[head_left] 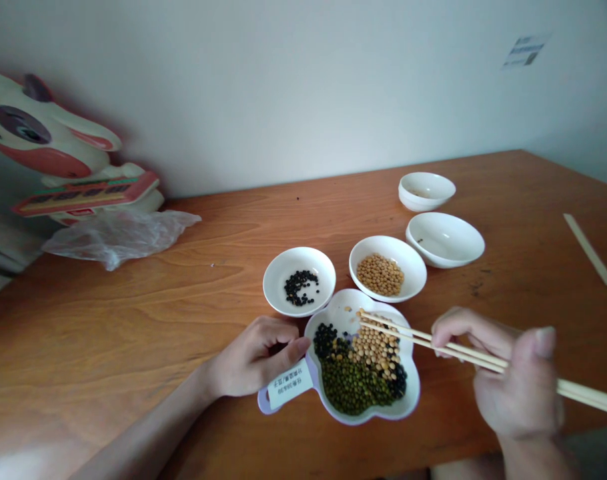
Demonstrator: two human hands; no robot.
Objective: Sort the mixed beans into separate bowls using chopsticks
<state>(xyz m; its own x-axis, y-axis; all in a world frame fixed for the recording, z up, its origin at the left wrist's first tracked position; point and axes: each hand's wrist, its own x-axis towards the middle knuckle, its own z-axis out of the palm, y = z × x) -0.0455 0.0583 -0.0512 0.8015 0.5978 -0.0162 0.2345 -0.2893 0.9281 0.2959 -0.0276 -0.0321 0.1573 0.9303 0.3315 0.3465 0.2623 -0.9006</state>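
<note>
My left hand [261,357] is closed on the left edge of a purple-rimmed, flower-shaped dish [412,393] with a labelled handle [289,385]. Inside lie green beans [356,383], yellow soybeans [376,347] and black beans [326,340]. My right hand [513,373] grips a pair of wooden chopsticks [463,351]. Their tips are close together over the soybeans near the dish's upper middle; whether a bean is between them I cannot tell. Touching or nearly touching the dish stand a white bowl [273,283] with black beans and another bowl [416,270] with soybeans.
Behind on the right are a white bowl [461,243] with a few specks and stacked bowls [446,190]. A wooden stick [589,250] lies far right. At the left, a cow-shaped toy keyboard [83,193] stands behind a clear plastic bag [128,233]. A wall [283,100] backs the table.
</note>
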